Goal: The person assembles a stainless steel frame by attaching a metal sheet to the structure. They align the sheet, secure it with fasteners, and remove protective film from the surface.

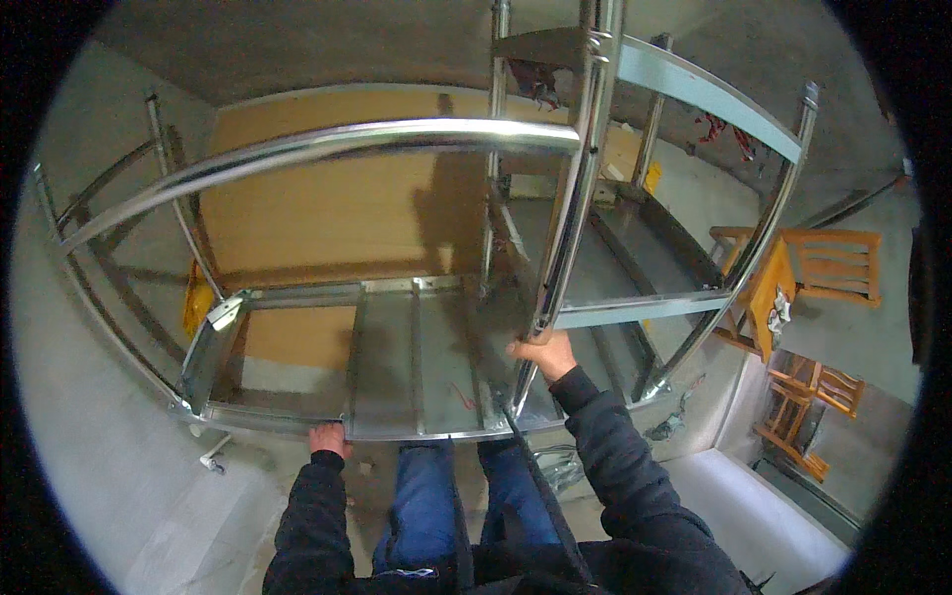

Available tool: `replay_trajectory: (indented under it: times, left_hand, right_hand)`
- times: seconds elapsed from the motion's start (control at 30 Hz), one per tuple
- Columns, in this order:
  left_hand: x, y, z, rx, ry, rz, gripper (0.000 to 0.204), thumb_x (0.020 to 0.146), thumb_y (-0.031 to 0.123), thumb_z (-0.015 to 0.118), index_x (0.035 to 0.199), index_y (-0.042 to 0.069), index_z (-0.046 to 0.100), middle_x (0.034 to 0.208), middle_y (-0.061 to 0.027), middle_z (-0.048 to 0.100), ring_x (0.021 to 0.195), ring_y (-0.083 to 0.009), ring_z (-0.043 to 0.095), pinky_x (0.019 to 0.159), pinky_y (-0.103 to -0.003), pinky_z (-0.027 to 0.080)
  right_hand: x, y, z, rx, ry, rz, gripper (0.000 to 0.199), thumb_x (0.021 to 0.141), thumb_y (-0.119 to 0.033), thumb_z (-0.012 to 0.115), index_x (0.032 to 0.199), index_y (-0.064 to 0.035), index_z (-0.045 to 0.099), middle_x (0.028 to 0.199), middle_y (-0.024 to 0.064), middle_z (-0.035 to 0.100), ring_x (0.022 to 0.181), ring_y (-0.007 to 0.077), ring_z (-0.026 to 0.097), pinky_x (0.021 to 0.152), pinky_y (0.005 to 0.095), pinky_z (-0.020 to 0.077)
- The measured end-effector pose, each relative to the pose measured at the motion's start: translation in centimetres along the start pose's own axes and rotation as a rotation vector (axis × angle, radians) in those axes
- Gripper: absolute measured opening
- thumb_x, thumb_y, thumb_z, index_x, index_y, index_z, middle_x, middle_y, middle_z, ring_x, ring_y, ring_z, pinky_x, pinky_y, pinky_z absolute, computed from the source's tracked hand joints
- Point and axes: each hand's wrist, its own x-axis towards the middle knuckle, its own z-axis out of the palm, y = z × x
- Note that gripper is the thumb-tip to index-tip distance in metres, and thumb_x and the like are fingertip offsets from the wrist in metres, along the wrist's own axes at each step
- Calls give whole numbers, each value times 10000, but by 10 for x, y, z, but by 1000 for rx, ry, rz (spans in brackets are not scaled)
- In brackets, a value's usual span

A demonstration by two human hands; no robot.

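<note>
Shiny steel shelving frame (pixel 416 367): we grip its front edge with our left hand (pixel 327 439) and curl our right hand (pixel 543 354) around an upright post (pixel 570 213).

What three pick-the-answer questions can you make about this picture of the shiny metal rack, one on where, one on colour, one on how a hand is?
1. Where is the left hand?
A. on the near bottom edge of the metal rack
B. on a wooden chair
C. on the top rail

2. What colour are the trousers?
A. red
B. blue
C. white

3. How is the right hand?
A. hanging free
B. flat on the floor
C. wrapped round an upright post of the rack

Answers: 1 A, the fingers rest on the lowest front bar. 2 B, both legs below the rack are blue. 3 C, the fingers close round the shiny post near its lower end.
</note>
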Motion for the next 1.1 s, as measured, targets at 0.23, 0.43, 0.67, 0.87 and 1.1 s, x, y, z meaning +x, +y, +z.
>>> replay_trajectory:
  times: [0.23,0.43,0.67,0.87,1.1]
  left_hand:
    - [-71,-36,-84,48,-81,206,239,589,317,736,690,134,620,787,-87,624,855,-267,580,769,-413,388]
    - [-93,-82,-102,90,-140,381,311,564,397,754,718,160,623,824,-64,635,854,-267,585,752,-396,388]
    - [-128,-87,-158,146,-8,531,527,566,528,703,804,68,606,806,-130,632,848,-305,591,739,-433,419]
    - [-198,-38,-243,58,-65,603,624,591,612,653,796,25,605,713,-183,614,722,-347,608,660,-440,457]
    - [-244,28,-326,31,-191,604,668,613,667,609,720,8,605,627,-179,595,634,-332,603,599,-413,458]
  right_hand:
    - [-29,-48,17,320,81,3,193,633,-57,708,641,-40,515,591,24,532,502,124,511,491,277,427]
    - [-70,-69,27,346,49,38,171,655,-57,692,701,-20,531,625,61,568,526,152,557,502,286,457]
    - [-81,-62,9,323,98,-100,137,710,-54,663,739,14,548,600,81,564,500,168,564,457,295,466]
    - [-89,-68,-41,231,135,-37,188,744,-69,628,825,47,505,653,112,572,497,199,574,448,326,485]
    - [-81,-67,-100,110,94,144,214,736,-106,675,774,50,534,600,135,585,461,228,582,408,349,479]
